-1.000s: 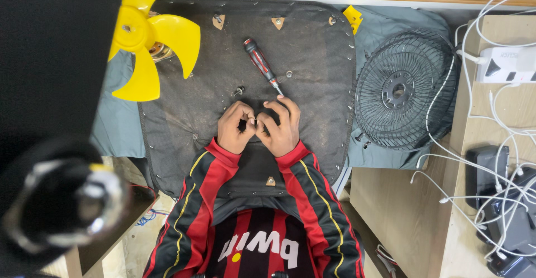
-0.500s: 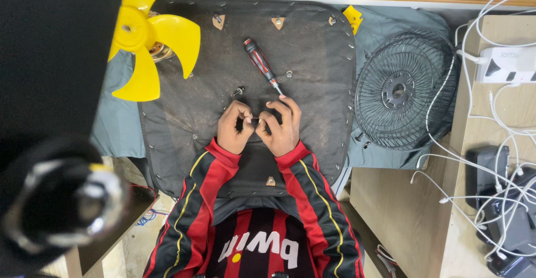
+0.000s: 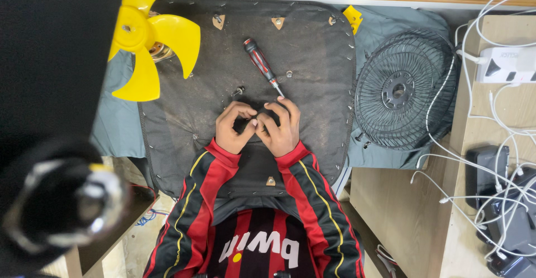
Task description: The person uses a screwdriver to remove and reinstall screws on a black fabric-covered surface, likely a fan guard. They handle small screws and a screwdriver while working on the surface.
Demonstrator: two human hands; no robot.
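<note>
1. The left hand (image 3: 233, 128) and right hand (image 3: 281, 127) meet on a dark pad (image 3: 190, 110); their curled fingers (image 3: 252, 124) pinch a small dark part between them, too small to make out.
2. Both wrists rest on the pad, palms turned inward, in red-and-black striped sleeves (image 3: 201, 188).
3. A screwdriver (image 3: 261, 65) with a red-and-black handle lies just beyond the right hand, its tip near the fingertips.
4. A loose screw (image 3: 237, 91) lies just left of that tip.
5. A yellow fan blade (image 3: 149, 35) sits at the pad's far left corner.
6. A black fan grille (image 3: 402, 91) lies right of the pad, on grey cloth (image 3: 391, 24).
7. A white power strip (image 3: 505, 64) with white cables rests on the wooden bench (image 3: 474, 144) at the far right.
</note>
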